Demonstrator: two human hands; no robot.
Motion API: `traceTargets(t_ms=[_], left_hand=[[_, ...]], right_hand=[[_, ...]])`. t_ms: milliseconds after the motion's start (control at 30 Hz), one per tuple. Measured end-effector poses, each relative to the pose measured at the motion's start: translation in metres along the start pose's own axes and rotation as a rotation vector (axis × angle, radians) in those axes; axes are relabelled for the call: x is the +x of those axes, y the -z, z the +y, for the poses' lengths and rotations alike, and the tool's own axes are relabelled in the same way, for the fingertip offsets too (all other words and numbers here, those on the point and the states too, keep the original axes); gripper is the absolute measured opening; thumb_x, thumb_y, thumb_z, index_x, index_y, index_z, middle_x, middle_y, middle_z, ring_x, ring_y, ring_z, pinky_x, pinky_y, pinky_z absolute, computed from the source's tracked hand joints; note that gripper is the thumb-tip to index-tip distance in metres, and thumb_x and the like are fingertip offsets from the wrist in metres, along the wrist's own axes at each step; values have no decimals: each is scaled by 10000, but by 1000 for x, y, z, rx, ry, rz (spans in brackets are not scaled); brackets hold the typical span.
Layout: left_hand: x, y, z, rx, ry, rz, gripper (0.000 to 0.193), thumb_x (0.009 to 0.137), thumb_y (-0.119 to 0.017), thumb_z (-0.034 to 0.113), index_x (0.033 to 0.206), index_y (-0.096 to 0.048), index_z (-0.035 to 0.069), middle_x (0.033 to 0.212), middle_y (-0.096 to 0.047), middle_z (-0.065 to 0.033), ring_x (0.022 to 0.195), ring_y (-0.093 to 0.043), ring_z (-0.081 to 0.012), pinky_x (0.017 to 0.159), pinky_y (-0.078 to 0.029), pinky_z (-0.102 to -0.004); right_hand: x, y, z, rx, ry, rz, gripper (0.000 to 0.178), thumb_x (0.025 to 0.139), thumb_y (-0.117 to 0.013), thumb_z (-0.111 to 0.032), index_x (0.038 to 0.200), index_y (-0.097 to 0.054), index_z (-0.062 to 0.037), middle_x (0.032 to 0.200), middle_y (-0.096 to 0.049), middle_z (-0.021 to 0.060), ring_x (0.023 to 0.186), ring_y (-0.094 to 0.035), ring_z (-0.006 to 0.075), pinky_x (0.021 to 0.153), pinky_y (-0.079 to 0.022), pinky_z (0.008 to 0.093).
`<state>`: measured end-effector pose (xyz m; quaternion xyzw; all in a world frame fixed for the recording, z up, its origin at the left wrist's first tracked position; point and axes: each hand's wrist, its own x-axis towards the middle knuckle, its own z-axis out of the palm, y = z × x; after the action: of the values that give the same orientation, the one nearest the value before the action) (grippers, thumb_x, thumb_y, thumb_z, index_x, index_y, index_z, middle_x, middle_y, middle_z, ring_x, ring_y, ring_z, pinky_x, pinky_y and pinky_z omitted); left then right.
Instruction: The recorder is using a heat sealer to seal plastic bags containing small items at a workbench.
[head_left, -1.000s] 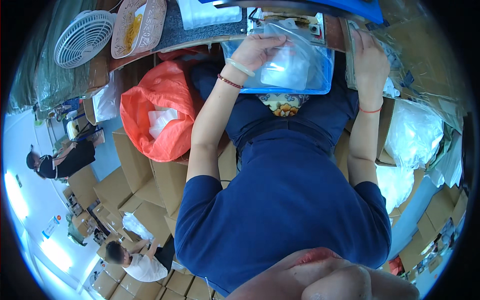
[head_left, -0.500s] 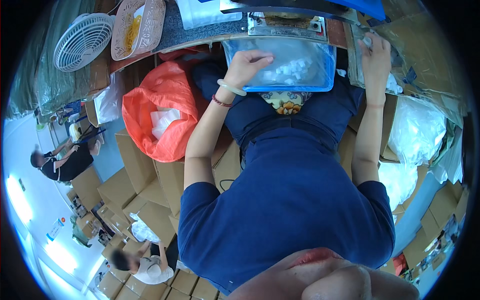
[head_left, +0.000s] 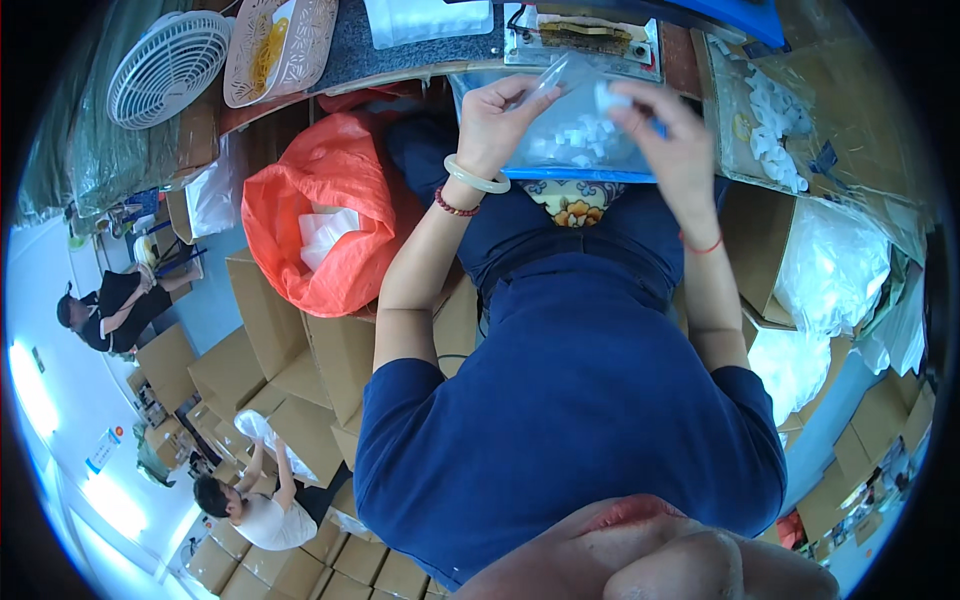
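Clear plastic bag (head_left: pixel 560 80) is pinched in our left hand (head_left: pixel 495 120) fingers; our right hand (head_left: pixel 670 130) fingers clamp a small white piece (head_left: pixel 607 97) above the blue tray (head_left: pixel 590 172).

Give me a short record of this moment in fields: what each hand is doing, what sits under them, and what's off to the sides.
left hand: raised over the lap, fingers pinching a small clear plastic bag by one end
right hand: at the bag's other end, a small white piece at its fingertips
below hands: blue tray of small white pieces
person's left: orange bag, cardboard boxes, white fan
person's right: carton of white pieces
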<state>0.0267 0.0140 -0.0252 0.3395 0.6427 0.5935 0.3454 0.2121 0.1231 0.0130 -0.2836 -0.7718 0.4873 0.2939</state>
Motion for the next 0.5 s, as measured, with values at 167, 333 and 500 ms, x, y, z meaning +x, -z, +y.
traceTargets(t_ms=[167, 333, 500], left_hand=[[-4, 0, -1, 12, 7, -60, 197, 877, -741, 137, 1005, -739, -13, 777, -683, 9, 698, -525, -15, 629, -435, -181], [2, 7, 9, 65, 53, -230, 211, 895, -723, 155, 1029, -740, -7, 860, -732, -54, 759, -602, -45, 684, -484, -200], [5, 8, 2, -234, 325, -436, 222, 898, -715, 136, 1042, -725, -33, 947, -739, -93, 876, -696, -139, 822, -538, -248]], right_hand=[[32, 11, -34, -148, 179, 65, 247, 863, -731, -133, 1093, -700, -49, 1038, -683, 68, 953, -643, 163, 829, -492, 273], [48, 37, -21, -340, 332, -238, 248, 875, -695, -182, 1075, -682, -37, 1041, -674, 104, 957, -637, 257, 844, -498, 346], [54, 35, -19, -283, 53, -333, 252, 892, -699, -197, 1096, -684, -49, 1031, -684, 67, 915, -640, 163, 818, -494, 285]])
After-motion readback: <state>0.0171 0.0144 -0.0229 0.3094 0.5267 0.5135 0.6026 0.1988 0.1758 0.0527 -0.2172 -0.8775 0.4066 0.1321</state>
